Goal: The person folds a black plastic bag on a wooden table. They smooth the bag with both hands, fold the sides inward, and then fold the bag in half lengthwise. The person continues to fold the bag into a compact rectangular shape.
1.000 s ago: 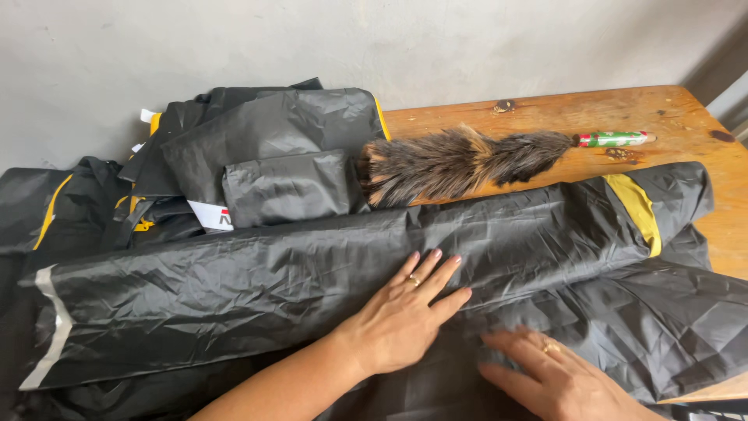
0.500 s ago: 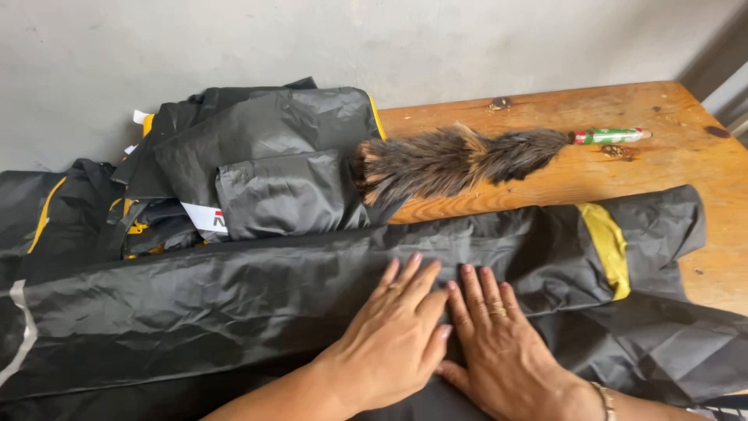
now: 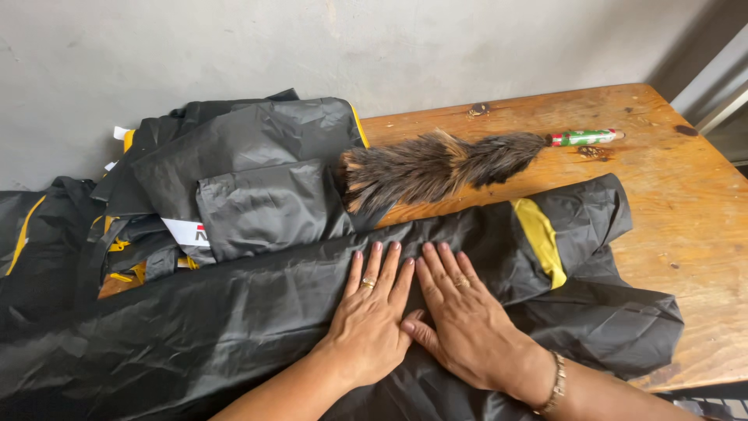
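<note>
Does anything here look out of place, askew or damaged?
One oddity: a feather duster lies on the wooden table among black garments, its feathers touching the folded stack. Both hands, left and right, press flat on the long black garment. No visible damage.

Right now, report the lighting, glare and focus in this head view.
Head view: soft, even daylight; faint sheen on the black fabric, no hard glare; left hand, right hand and feather duster sharp; only weak shadows on the wooden table.
</note>
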